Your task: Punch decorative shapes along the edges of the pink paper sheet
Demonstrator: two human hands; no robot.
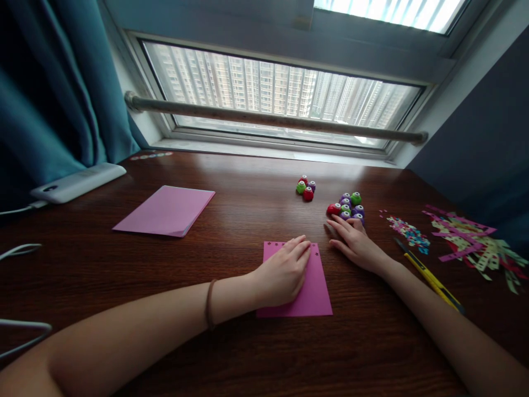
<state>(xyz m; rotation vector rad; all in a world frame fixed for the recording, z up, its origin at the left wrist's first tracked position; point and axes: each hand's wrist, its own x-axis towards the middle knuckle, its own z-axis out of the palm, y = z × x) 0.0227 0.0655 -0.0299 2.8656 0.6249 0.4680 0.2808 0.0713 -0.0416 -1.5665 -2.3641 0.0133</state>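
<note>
A bright pink sheet of paper (pixel 316 292) lies in front of me, with small star-shaped holes along its top edge and near its right corner. My left hand (pixel 285 273) rests on this sheet and holds it down, its fingers together and bent; the thumb and whatever is under the palm are hidden. To the right, my right hand (pixel 353 240) has its fingers apart, the tips at the near side of a cluster of small craft punches (pixel 346 208) in purple, green and red. It appears to touch them but grips none.
Behind stands a smaller punch group (pixel 306 188). A lighter pink paper stack (pixel 165 211) lies left, near a white power bank (pixel 80 182) with cables. On the right are paper confetti (pixel 409 232), a yellow utility knife (pixel 432 282) and paper strips (pixel 475 240). A window rail (pixel 268 119) crosses behind.
</note>
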